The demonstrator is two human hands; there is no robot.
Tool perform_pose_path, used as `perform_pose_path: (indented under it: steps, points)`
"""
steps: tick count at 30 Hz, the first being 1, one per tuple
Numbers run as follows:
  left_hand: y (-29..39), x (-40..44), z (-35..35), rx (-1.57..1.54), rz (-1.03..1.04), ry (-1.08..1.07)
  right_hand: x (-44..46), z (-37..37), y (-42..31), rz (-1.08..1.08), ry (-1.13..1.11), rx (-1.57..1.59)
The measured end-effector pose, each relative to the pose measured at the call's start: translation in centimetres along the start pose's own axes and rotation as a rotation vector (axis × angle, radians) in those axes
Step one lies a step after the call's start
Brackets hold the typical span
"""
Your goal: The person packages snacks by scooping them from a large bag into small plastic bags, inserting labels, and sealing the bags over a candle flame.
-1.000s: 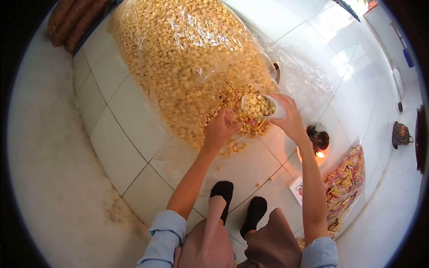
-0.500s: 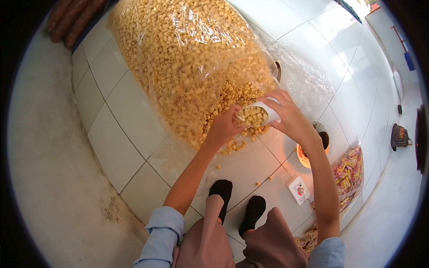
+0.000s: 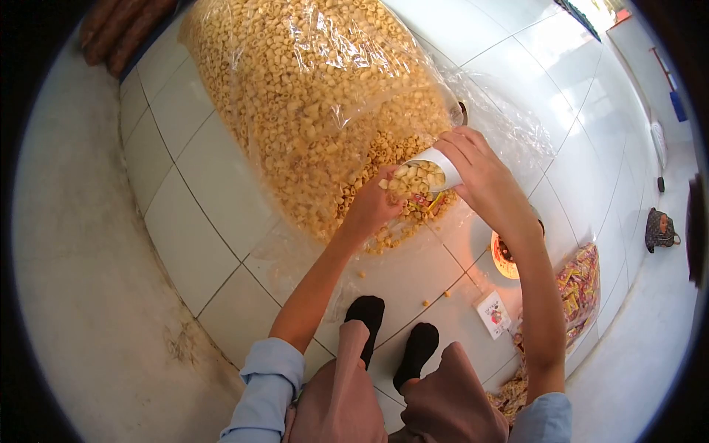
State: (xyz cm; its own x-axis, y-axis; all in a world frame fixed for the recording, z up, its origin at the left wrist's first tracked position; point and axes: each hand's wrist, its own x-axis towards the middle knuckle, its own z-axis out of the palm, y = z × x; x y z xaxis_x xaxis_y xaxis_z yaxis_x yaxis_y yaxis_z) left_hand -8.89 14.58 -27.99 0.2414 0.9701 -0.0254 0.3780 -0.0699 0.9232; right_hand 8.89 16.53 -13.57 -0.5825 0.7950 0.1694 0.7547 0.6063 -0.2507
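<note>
My right hand is wrapped round a white cup, tipped sideways with its mouth to the left. Small pale-yellow, ring-like snack pieces fill the cup's mouth and spill over towards my left hand. The left fingers pinch the edge of what looks like a small clear plastic bag, hard to make out against the snacks. Just below the cup shows a small red and yellow printed piece. Behind both hands lies a large clear bag full of the same snacks, open on the near side.
Loose snacks lie on the tiled floor. On the right are a glowing orange round object, a white printed box and a bag of colourful packets. My feet in black socks are below.
My right hand has raised and tilted the cup further, and snacks now reach past its mouth to my left hand. The red and yellow piece has come into view below the cup.
</note>
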Motion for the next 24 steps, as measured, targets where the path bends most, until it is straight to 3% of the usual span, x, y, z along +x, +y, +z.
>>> perform_pose_path:
  steps: [6,13,22,24]
  points:
    - [-0.2,0.0,-0.1,0.019,0.155,0.057,0.3,-0.8,-0.6,0.014,0.021,-0.001]
    - [-0.4,0.2,-0.1,-0.157,0.061,0.029,0.3,-0.6,-0.7,-0.006,0.063,-0.025]
    - [-0.8,0.5,-0.1,-0.248,0.197,-0.026,0.4,-0.3,-1.0,-0.037,0.098,-0.01]
    - [-0.7,0.5,-0.2,-0.332,0.096,-0.065,0.3,-0.3,-0.8,-0.014,0.122,-0.041]
